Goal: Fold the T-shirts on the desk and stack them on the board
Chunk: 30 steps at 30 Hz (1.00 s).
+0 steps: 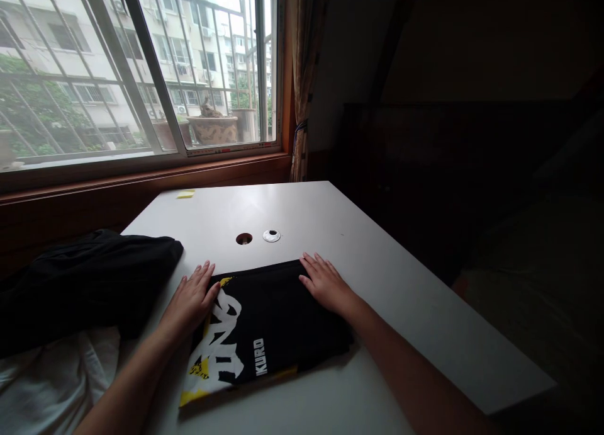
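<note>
A folded black garment (278, 315) with white lettering and yellow patches lies flat on the white table (302, 214). My left hand (191, 296) rests at its far left corner, fingers stretched out over the edge. On the far right corner lies my right hand (323, 281), palm down with its fingers spread. Neither hand grips the cloth. The garment's near edge, with a thin yellow strip, faces me.
Dark cloth (94, 277) is heaped at the table's left, with white cloth (61, 378) below it. Beyond the garment are a round hole (244, 238) and a round white cover (271, 235). Yellow tape (185, 194) marks the far left corner; a window and curtain (302, 76) stand behind.
</note>
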Each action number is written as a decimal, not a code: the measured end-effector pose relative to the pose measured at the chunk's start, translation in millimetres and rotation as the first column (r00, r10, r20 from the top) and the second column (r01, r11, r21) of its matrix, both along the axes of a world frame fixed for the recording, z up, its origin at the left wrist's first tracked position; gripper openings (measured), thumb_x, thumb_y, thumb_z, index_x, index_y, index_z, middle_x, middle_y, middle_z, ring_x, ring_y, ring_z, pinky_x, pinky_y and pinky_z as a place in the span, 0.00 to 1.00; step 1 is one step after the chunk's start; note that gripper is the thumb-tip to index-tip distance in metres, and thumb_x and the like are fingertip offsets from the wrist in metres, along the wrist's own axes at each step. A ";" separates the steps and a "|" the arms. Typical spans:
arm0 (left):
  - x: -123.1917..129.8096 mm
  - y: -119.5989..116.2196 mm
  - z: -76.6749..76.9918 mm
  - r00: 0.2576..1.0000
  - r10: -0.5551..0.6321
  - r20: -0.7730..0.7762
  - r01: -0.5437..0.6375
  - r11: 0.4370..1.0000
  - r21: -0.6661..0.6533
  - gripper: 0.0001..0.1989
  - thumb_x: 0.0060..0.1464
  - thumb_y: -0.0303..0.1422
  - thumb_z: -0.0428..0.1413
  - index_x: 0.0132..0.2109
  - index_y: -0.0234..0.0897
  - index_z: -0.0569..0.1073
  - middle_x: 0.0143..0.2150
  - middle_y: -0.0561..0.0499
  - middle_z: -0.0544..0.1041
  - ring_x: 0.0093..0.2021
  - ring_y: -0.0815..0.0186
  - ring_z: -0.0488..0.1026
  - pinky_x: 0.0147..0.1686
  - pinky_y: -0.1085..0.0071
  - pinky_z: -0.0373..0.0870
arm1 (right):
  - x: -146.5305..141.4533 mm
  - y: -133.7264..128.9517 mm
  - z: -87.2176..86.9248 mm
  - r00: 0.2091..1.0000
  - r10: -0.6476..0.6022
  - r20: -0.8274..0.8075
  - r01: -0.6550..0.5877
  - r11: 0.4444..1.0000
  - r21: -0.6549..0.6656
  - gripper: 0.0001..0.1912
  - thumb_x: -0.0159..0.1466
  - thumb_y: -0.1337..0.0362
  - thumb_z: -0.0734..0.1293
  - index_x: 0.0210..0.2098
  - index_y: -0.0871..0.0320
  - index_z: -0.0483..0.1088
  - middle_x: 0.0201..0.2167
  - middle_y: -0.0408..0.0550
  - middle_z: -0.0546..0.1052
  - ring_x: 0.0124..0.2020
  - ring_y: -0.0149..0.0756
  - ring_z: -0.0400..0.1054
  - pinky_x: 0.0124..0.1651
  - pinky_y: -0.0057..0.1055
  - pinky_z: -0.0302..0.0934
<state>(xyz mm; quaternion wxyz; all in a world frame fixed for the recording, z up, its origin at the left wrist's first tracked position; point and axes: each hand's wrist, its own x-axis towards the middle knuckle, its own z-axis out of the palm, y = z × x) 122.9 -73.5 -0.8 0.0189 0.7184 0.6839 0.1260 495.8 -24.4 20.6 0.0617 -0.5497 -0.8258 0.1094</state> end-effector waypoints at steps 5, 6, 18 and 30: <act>3.8 -3.4 6.7 0.993 0.031 0.115 -0.039 0.997 0.072 0.31 0.69 0.46 0.38 0.70 0.33 0.60 0.72 0.41 0.60 0.72 0.53 0.55 0.69 0.51 0.53 | 13.3 6.5 -3.3 1.000 -0.012 0.023 0.011 0.999 0.046 0.31 0.73 0.54 0.53 0.73 0.56 0.52 0.75 0.47 0.50 0.75 0.48 0.39 0.72 0.47 0.40; 3.6 -3.7 7.3 0.990 0.036 0.136 -0.048 0.995 0.086 0.31 0.68 0.46 0.39 0.69 0.33 0.61 0.71 0.41 0.61 0.71 0.53 0.57 0.69 0.52 0.55 | 17.5 8.8 -4.6 0.999 -0.031 0.031 0.029 0.998 0.063 0.31 0.72 0.56 0.54 0.72 0.56 0.54 0.74 0.47 0.51 0.74 0.49 0.41 0.72 0.47 0.41; -1.5 -0.4 -1.2 0.988 -0.037 0.153 0.004 0.978 0.211 0.25 0.67 0.45 0.43 0.62 0.36 0.68 0.66 0.41 0.68 0.66 0.52 0.65 0.65 0.52 0.61 | 72.6 18.0 16.3 0.968 -0.249 0.007 0.236 0.927 0.293 0.29 0.65 0.73 0.59 0.65 0.56 0.66 0.71 0.53 0.59 0.70 0.52 0.51 0.71 0.49 0.48; -2.1 0.4 -7.0 0.997 -0.080 -0.002 0.080 0.985 0.152 0.23 0.67 0.43 0.45 0.61 0.39 0.72 0.66 0.43 0.70 0.68 0.49 0.61 0.65 0.50 0.60 | -19.2 -41.0 25.1 0.825 0.539 -0.172 -0.529 0.842 0.101 0.26 0.66 0.47 0.68 0.62 0.42 0.68 0.68 0.43 0.65 0.70 0.47 0.50 0.73 0.48 0.41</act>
